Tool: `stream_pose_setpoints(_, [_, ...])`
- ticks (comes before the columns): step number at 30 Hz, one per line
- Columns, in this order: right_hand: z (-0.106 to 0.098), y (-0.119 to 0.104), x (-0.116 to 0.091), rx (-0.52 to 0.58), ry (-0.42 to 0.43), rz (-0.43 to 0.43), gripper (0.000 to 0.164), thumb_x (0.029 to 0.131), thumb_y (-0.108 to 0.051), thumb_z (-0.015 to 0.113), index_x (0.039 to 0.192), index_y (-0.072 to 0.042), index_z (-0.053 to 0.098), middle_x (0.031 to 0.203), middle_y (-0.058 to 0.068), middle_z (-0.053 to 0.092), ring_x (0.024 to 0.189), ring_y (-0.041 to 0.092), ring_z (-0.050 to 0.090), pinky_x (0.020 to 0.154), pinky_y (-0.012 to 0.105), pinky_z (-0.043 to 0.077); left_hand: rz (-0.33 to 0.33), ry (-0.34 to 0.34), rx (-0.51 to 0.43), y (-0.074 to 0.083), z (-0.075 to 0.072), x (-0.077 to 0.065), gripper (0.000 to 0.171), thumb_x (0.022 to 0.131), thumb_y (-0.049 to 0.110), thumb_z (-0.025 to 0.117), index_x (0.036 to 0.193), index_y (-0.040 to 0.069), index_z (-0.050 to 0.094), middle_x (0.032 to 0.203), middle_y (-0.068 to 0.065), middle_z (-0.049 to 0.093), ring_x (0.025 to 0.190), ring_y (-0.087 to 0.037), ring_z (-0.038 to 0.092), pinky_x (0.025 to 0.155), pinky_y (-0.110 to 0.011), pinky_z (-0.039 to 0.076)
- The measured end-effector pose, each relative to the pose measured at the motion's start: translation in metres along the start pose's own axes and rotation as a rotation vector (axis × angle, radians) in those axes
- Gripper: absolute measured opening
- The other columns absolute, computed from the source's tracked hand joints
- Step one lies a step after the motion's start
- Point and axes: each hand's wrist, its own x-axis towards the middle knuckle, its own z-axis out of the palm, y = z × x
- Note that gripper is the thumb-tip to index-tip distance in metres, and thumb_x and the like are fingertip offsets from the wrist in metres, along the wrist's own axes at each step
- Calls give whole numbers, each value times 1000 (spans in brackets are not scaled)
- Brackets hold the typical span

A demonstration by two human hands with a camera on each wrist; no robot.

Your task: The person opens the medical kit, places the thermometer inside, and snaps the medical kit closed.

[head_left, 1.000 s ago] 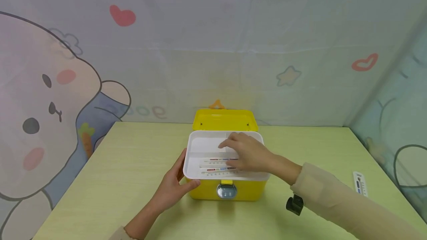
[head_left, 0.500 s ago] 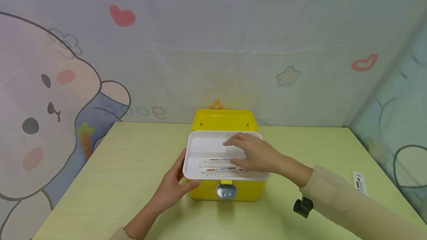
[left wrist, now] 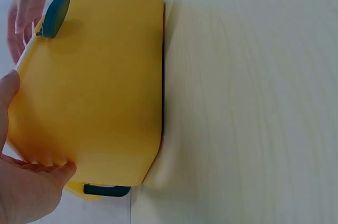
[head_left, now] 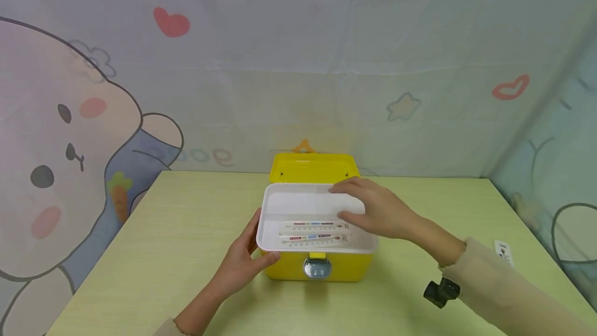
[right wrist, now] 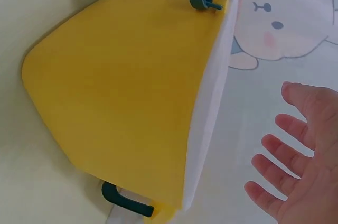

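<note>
A yellow medicine-type box (head_left: 280, 267) stands with its lid (head_left: 314, 167) raised behind it and a white tray (head_left: 286, 204) on top. Two slim white thermometers (head_left: 313, 226) with printed scales lie in the tray's front part. My left hand (head_left: 237, 267) holds the box's front-left corner, thumb at the tray's front rim and fingers along the left side. Over the tray's right side, my right hand (head_left: 380, 210) has its fingers apart with nothing between them. The right wrist view shows those fingers (right wrist: 288, 174) spread, apart from the white rim.
A white scaled strip (head_left: 503, 250), like those in the tray, lies at the table's right side, partly covered by the right sleeve. The box has a clasp (head_left: 317, 267) in front and a dark handle (right wrist: 127, 201) at its side. A printed cloth (head_left: 280, 66) hangs behind the table.
My right hand has moved right and lifted off the thermometers, so their right ends now show. The right sleeve covers more of the strip on the table. My left hand has stayed put.
</note>
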Motion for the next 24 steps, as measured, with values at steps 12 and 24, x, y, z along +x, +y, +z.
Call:
stream_pose_setpoints(12, [-8, 11, -21, 6, 199, -35, 44, 80, -25, 72, 120, -14, 60, 123, 1, 56, 113, 21, 52, 91, 41, 48, 6, 2, 3, -1, 0, 0, 93, 79, 17, 73, 149, 23, 11, 150, 0, 27, 131, -22, 37, 106, -45, 31])
stream_pose_setpoints(24, [-14, 26, -45, 58, 305, 25, 47, 77, -13, 74, 122, -16, 59, 121, -3, 58, 111, 17, 53, 88, 39, 48, -21, 2, 1, -1, -1, -1, 93, 79, 17, 73, 149, 26, 11, 149, 1, 28, 131, -21, 37, 107, -44, 31])
